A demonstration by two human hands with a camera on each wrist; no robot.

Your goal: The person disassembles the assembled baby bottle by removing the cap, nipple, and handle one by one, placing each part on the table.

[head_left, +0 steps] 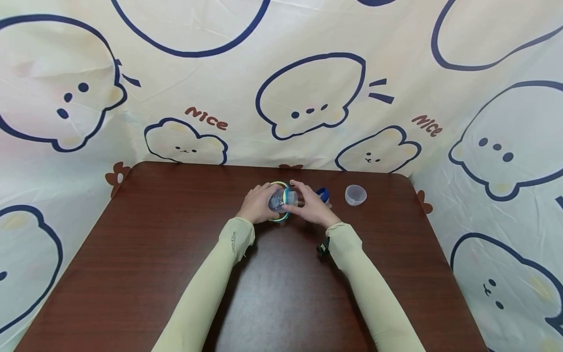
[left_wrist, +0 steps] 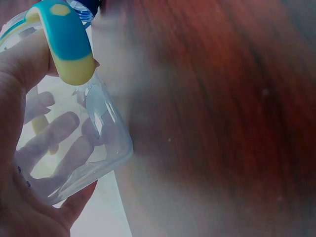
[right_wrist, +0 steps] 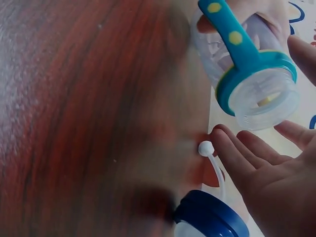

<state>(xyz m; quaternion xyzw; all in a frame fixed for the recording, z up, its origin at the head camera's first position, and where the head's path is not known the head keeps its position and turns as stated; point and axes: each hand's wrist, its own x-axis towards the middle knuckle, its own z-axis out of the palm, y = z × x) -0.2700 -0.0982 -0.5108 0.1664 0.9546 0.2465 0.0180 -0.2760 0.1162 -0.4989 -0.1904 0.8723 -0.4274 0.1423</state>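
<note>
My left hand (head_left: 257,205) grips a clear baby bottle (head_left: 277,201), tilted with its mouth toward the right. Through the bottle wall in the left wrist view, the fingers show curled round the body. A teal and yellow handle ring (right_wrist: 232,96) circles the bottle's neck, and the mouth is uncovered. Close to that mouth, my right hand (right_wrist: 276,185) has its fingers spread and relaxed, holding nothing. A blue lid (right_wrist: 210,212) with a thin straw (right_wrist: 217,170) ending in a white ball (right_wrist: 206,148) lies beside the right hand, which partly hides it in the head view.
A translucent cup-shaped cover (head_left: 355,195) stands on the brown table (head_left: 176,269), right of the blue lid. Cloth (head_left: 246,98) printed with cartoon figures hangs behind the table and along both sides. The right wrist wears a dark band (head_left: 323,246).
</note>
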